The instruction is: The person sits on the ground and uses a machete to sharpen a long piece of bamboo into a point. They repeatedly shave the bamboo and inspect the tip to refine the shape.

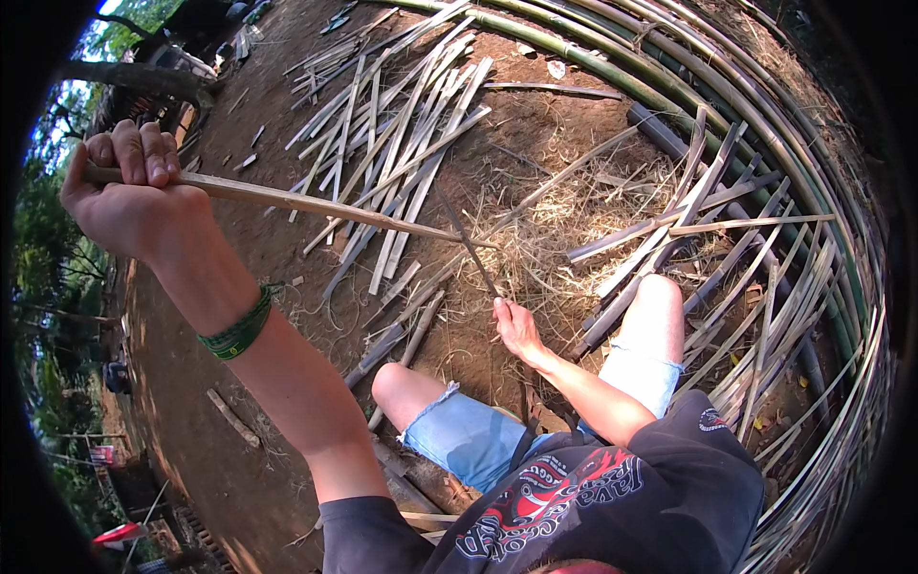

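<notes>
While the person sat on bare brown earth, the left hand (129,196) was raised high at the left of the view, its fingers curled tight around one end of a long bamboo strip (287,203). That strip ran nearly level, its long axis going from the fist at the left toward the right and slightly downward, its far tip ending over a patch of dry straw (555,239) near the middle. The right hand (517,327) was lower, just above the knees, fingers closed around the handle end of a thin dark blade (470,247), which pointed up and to the left, its upper part crossing the strip near the strip's far end. A green woven band (237,330) circled the left wrist.

Beyond the strip lay a loose pile of pale split bamboo slats (402,124), mostly pointing away from the person. More slats (708,220) lay scattered at the right, and long green bamboo poles (688,86) curved along the far and right edges. At the lower left corner a small red and white object (120,534) showed, too blurred to identify.
</notes>
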A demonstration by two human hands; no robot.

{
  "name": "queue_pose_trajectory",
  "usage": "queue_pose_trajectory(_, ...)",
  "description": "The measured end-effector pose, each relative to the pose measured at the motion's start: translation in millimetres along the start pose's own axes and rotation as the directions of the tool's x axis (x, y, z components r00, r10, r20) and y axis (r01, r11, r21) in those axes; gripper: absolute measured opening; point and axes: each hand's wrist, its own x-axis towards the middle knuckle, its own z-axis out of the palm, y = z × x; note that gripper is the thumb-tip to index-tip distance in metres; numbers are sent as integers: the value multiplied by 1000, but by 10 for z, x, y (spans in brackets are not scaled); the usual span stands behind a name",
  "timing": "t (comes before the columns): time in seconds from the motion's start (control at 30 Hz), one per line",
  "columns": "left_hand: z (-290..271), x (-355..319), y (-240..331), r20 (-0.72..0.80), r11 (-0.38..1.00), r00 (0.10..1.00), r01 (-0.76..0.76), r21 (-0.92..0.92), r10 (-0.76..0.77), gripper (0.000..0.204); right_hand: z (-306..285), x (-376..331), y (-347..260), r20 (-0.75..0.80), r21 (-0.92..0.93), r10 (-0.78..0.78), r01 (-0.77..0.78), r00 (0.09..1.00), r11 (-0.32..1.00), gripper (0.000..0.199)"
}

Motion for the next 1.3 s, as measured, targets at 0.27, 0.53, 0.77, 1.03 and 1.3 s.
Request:
queue_pose_trajectory(0.27, -17, -151, 85, 67, 999, 997, -30, 34, 28, 28, -125, -48, -355, 146, 103, 0, -15, 989, 995, 50)
queue_pose_trajectory(0.53, -153, -88, 145, 42, 1000, 999, 4, 25, -5, 30, -176, 352, 1132, 38, -112, 471, -464, 882, 879, 61)
queue_pose_trajectory(0.77, -65, 58, -72, -118, 999, 993, 11, 42, -6, 30, -176, 325, 729, -89, -80, 44, -51, 995, 995, 47)
queue_pose_trajectory(1.03, 418, -191, 8, -86, 1000, 996, -6, -11, 5, 32, -113, -384, -2399, 191, 372, -390, 301, 901, 878, 43)
queue_pose_trajectory(1.3, 402, -408, 189, 29, 987, 999, 22, -159, -17, 30, -188, -351, -1747, 143, 304, -203, 152, 969, 941, 48)
